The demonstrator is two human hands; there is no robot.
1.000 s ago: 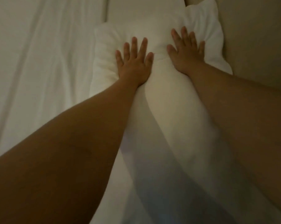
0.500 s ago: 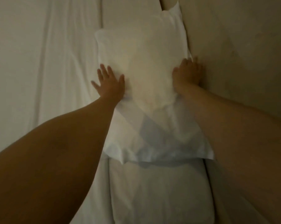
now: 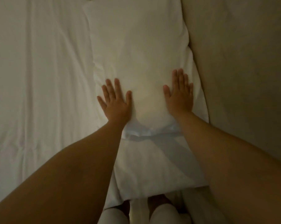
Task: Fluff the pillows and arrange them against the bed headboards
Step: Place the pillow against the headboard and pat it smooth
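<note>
Item 1. Near pillow (image 3: 154, 172): white, lying at the near end of the bed beside the headboard (image 3: 243, 65), partly under the forearms and shadowed. Its far edge is overlapped by the next pillow.

Item 2. Left hand (image 3: 116, 101): palm down, fingers (image 3: 117, 84) spread and released, grasping nothing, pressed on the near left part of the far pillow.

Item 3. Right hand (image 3: 180, 94): palm down, fingers together and flat, released, pressed on the near right part of the same pillow, close to the headboard.

Item 4. Far pillow (image 3: 136, 50): white, flat on the bed, its right edge touching the headboard, running along it toward the far end.

Item 5. Bed sheet (image 3: 36, 94): white, creased, left of both pillows.

Change noted. Half a second ago the hands were at the pillow's two side edges, the right one curled between pillow and headboard; now both lie open on top. A second ago they pressed a bulged pillow. Judgement: gripping has given way to patting flat, so this pillow seems placed and the step is near done.

Also differing: the view has drawn back, showing more of the near pillow.
</note>
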